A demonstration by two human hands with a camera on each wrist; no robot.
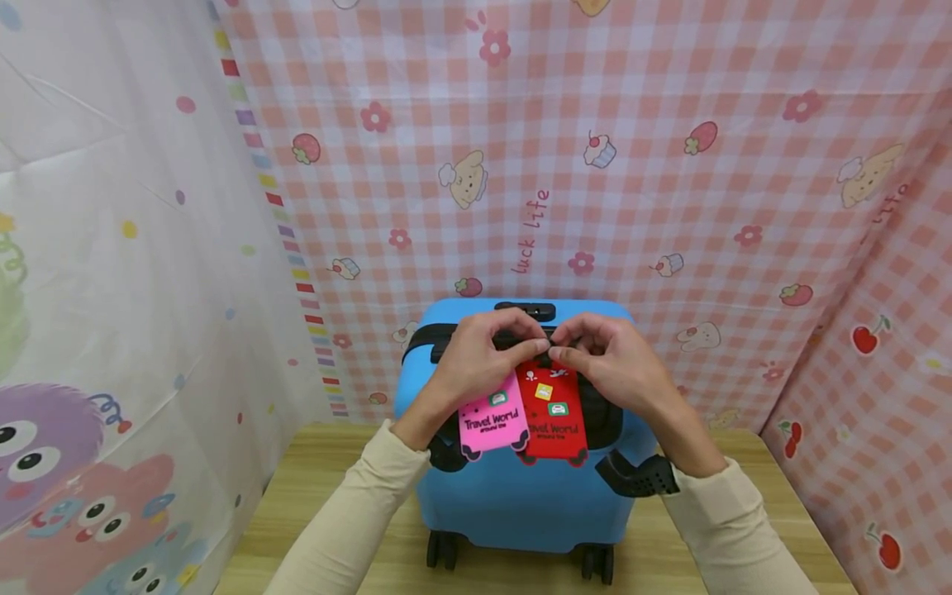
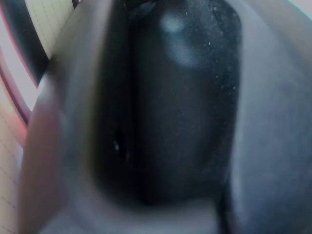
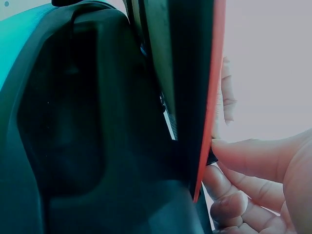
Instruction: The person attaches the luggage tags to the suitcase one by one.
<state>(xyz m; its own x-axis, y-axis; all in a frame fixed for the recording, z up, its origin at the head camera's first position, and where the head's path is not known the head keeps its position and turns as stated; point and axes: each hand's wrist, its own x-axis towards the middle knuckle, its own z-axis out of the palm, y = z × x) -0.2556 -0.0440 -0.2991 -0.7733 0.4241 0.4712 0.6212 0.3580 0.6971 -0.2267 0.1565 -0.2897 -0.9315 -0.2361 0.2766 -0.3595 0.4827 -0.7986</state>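
Note:
A light blue suitcase (image 1: 524, 504) stands upright, with a pink luggage tag (image 1: 491, 426) and a red luggage tag (image 1: 559, 413) hanging at its front. The pink tag overlaps the red one's left edge. Thumb and index finger of my left hand (image 1: 479, 355) pinch a thin black strap (image 1: 545, 360) above the red tag. From the other side my right hand (image 1: 621, 359) pinches the same strap, fingertips almost meeting the left ones. In the right wrist view, the red tag (image 3: 212, 97) appears edge-on beside my thumb. Dark, blurred plastic fills most of the left wrist view.
The suitcase has a black top handle (image 1: 525, 311) and black wheels (image 1: 597, 564) on a wood-grain surface (image 1: 297, 512). Behind it hangs a pink checked curtain (image 1: 595, 207). A white patterned curtain (image 1: 149, 273) is at the left, and another checked one (image 1: 878, 372) at the right.

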